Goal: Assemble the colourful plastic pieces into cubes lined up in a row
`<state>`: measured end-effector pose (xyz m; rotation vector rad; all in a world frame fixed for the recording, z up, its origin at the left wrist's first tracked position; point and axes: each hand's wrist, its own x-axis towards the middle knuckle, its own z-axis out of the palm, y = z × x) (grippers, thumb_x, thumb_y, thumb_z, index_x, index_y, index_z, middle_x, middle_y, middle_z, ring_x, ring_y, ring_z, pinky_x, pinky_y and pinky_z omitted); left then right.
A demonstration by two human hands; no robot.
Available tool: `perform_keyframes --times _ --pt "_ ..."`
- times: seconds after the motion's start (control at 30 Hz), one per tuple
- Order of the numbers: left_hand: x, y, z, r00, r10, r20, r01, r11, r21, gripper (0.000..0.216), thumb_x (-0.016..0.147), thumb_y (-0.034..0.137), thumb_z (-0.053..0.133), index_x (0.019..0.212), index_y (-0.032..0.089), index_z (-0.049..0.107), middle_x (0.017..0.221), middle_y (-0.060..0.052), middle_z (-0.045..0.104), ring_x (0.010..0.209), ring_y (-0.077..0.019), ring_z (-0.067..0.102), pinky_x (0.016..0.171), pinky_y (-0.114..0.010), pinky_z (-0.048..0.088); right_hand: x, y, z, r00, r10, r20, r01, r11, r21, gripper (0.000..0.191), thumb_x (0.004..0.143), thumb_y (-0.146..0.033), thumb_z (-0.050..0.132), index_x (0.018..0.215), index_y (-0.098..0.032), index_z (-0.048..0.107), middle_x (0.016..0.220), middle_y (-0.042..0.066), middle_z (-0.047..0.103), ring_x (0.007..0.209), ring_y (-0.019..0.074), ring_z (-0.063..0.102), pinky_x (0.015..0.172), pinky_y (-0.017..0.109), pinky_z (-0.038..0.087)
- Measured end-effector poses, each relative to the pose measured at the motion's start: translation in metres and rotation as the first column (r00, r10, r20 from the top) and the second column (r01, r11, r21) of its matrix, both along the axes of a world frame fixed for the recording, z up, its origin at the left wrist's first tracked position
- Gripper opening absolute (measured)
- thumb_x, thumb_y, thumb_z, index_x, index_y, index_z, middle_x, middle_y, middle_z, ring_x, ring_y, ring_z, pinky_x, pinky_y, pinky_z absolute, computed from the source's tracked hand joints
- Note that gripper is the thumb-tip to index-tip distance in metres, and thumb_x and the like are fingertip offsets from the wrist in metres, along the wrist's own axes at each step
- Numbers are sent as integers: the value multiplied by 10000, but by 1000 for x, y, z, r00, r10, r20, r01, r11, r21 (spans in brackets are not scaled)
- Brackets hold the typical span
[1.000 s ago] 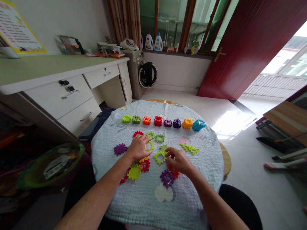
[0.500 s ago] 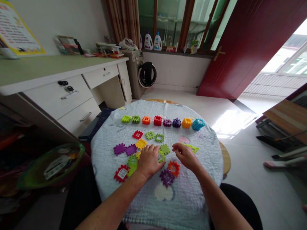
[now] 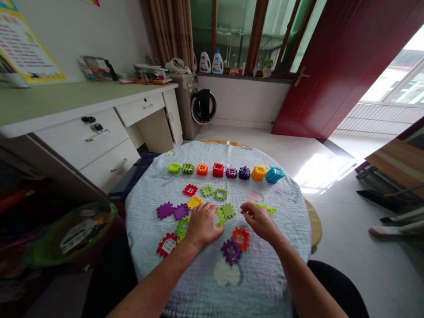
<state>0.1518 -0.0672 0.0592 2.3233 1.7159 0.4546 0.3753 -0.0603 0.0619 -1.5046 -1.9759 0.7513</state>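
My left hand (image 3: 203, 225) bends over a light-green window tile (image 3: 219, 218), its thumb at the near side and fingers at the far side; part of the tile is hidden. A solid green tile (image 3: 228, 210) lies right beside it. My right hand (image 3: 260, 221) hovers to the right, fingers loosely curled, with nothing seen between them. Behind it a yellow-green notched piece (image 3: 270, 209) is partly covered. Nearer me lie an orange window tile (image 3: 241, 238) and a purple tile (image 3: 231, 251), touching.
Purple (image 3: 164, 210), yellow (image 3: 194, 202) and red tiles (image 3: 167, 244) surround my left hand. Along the far side runs a row of assembled cubes, including a red cube (image 3: 218, 170) and a blue block (image 3: 274, 174). A pale cloth (image 3: 258, 282) covers the round table.
My left hand has shifted slightly left with the light-green window tile. My right hand stays nearly in place. The whole view has tilted slightly upward.
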Motion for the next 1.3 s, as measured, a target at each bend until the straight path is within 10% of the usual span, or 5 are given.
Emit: perform_keyframes --times 0.23,0.47,0.87,1.3 --pt "-99 76 30 994 109 -30 -103 982 161 469 661 315 676 1109 202 593 1084 -71 620 1006 -246 573 931 -360 447 5 0 -2 1000 2 22 -1 999 -46 236 792 -223 461 946 -179 634 825 44 695 652 153 583 635 278 432" --pt "-175 171 36 937 184 -296 -189 982 11 587 603 202 641 1185 173 570 1221 -89 572 1101 -253 558 979 -335 419 0 -1 -2 997 32 69 -26 996 -84 260 794 -238 434 955 -177 627 847 55 697 688 167 606 653 288 438" --pt "-180 237 24 913 119 -391 -177 977 -117 674 526 162 635 1197 207 588 1241 -78 559 1111 -258 558 962 -306 427 1 1 -15 996 41 84 -31 993 -115 278 810 -211 423 996 -165 624 882 56 686 674 156 599 663 292 445" --pt "-187 236 16 949 83 -306 -125 985 -121 825 501 220 681 1303 178 493 1399 -125 488 1249 -296 499 1018 -351 424 -1 2 -11 994 72 82 -64 994 -90 260 790 -179 448 978 -172 628 877 50 675 668 144 590 647 269 439"
